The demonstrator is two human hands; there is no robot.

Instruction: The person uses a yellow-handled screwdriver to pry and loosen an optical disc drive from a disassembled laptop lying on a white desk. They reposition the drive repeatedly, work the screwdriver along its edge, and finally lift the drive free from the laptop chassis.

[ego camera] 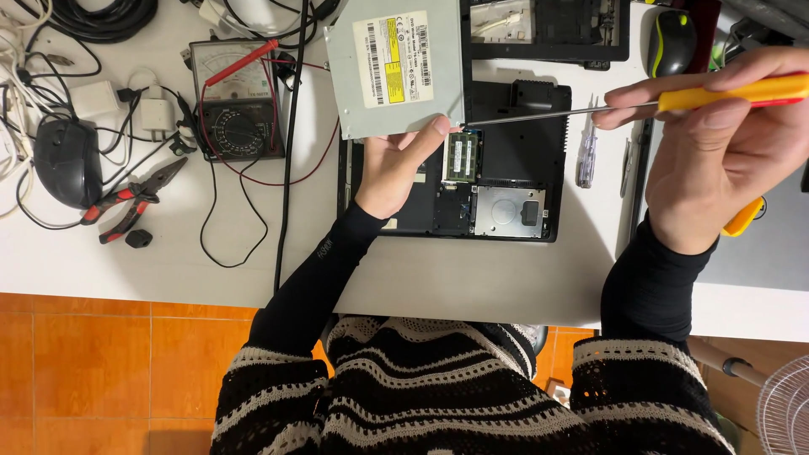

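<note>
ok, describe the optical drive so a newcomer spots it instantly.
Start at the open black laptop base in the middle of the white table. Over its upper left corner the left hand holds the optical drive: a flat grey metal slab with a white-and-yellow label, the only tilted, lifted part, with the screwdriver tip at its corner.

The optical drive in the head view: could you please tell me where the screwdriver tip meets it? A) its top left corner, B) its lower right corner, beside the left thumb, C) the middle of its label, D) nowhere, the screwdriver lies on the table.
B: the screwdriver, held in the right hand, reaches the optical drive at its lower right corner, beside the left hand thumb.
</note>
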